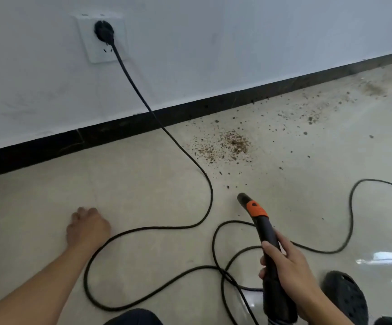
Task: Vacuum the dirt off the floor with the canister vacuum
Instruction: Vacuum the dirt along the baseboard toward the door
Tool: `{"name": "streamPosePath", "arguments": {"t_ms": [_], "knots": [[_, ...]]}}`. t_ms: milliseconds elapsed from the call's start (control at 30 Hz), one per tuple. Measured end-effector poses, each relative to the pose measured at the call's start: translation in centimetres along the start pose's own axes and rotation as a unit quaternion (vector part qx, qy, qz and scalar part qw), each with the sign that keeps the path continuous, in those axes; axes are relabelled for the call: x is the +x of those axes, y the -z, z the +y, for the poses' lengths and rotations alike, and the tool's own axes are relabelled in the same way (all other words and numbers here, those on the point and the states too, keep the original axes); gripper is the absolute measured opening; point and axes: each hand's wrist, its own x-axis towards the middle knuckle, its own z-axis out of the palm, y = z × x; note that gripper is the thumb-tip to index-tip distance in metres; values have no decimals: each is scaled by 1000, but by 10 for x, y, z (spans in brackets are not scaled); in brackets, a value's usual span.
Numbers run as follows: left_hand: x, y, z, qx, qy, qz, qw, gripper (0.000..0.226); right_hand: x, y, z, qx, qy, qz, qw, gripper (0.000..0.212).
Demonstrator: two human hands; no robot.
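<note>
Knuckles of the left hand (pixel 88 227) rested on the near-left floor (pixel 37 207), fingers curled, holding nothing. The cord (pixel 207 184) looped from the far wall socket (pixel 103 38). Dirt (pixel 229 146) lay beyond the vacuum nozzle (pixel 258 214), gripped by the right hand (pixel 291 270); slow forward passes, clear of the cord, seemed wise. Glossy beige tile met black skirting (pixel 143 124) below a white wall.

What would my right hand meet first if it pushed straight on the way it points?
Most likely the dirt pile: the right hand aims the nozzle there, clear of the cord. Depth is uncertain.
</note>
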Motion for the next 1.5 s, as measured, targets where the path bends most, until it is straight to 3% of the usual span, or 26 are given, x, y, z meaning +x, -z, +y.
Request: {"name": "streamPosePath", "arguments": {"t_ms": [67,167,233,367,533,633,733,833,900,1000,1133,1200,1267,1333,1400,1500], "knots": [[-2,3,65,-11,-80,-40,996,46,9,7,0,-1,-16,-9,1000,33],[-15,-13,142,47,-87,-116,988,99,28,6,-8,-20,-25,-47,998,40],[-12,-20,152,84,-104,-112,985,119,44,3,-14,-24,-20,-59,998,43],[1,-17,131,101,-167,-84,977,121,56,2,-17,-22,-28,-79,996,45],[-18,-19,156,98,-131,-91,982,129,46,16,1,59,-79,-72,993,44],[-58,-41,180,117,-172,-94,974,132,30,19,11,64,-88,-88,990,54],[-76,-52,186,142,-198,-72,967,118,16,14,16,81,-74,-63,992,47],[-67,-45,171,136,-243,25,960,49,17,10,19,53,-33,-43,997,46],[-60,-44,154,134,-255,68,955,25,15,-1,22,26,-18,-76,997,50],[-51,-45,131,101,-248,96,959,21,10,-21,31,-16,7,-107,994,55],[-51,-43,126,90,-248,107,959,30,18,-33,38,-42,48,-40,997,51],[-46,-40,124,67,-237,130,960,28,20,-38,36,-69,55,-75,993,53],[-34,-39,117,66,-192,107,973,23,17,-47,32,-80,51,-129,987,55],[-27,-41,103,55,-126,88,987,33,17,-54,30,-80,51,-144,985,60],[-28,-42,91,33,-72,93,993,27,25,-61,26,-91,62,-109,988,57],[-28,-49,81,90,-43,83,992,30,42,-74,12,-107,73,-71,989,56]]}}
